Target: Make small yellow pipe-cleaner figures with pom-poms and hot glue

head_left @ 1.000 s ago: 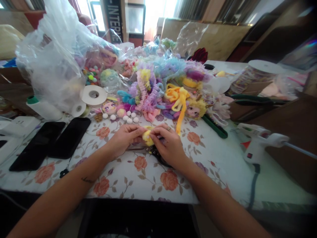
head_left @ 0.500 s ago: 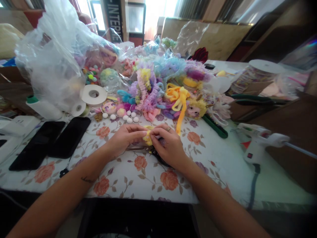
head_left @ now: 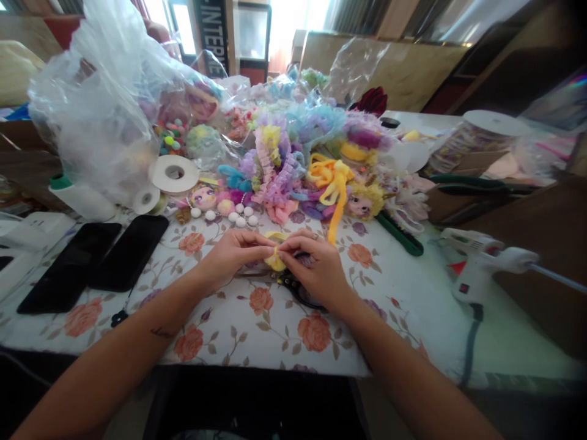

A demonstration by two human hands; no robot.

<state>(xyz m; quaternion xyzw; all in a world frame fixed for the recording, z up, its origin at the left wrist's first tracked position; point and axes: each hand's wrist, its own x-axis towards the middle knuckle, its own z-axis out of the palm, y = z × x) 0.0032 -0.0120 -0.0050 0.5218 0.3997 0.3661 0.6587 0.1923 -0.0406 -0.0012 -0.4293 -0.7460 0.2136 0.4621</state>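
Note:
A small yellow looped piece [head_left: 275, 261], soft-looking and perhaps ribbon, is pinched between my two hands over the middle of the table. My left hand [head_left: 236, 252] grips it from the left with thumb and forefinger. From the right, my right hand [head_left: 316, 266] pinches it close to the left fingertips. The fingers hide part of the piece. Under my right hand lie scissors [head_left: 298, 292] with black handles, partly covered. An orange-yellow fuzzy strip [head_left: 336, 214] trails down from the heap just beyond my right hand.
Two dark phones [head_left: 132, 253] lie at the left. A white tape roll [head_left: 175, 174] and a clear plastic bag [head_left: 96, 116] stand behind them. Doll heads [head_left: 360, 205] and colourful trims [head_left: 275, 177] are heaped across the back. At the right are a green-handled tool [head_left: 401, 235] and a glue gun [head_left: 477, 269].
The fingertips of both hands have drawn together on the yellow piece. My right hand has shifted slightly, and more of the piece and the scissors' handles shows.

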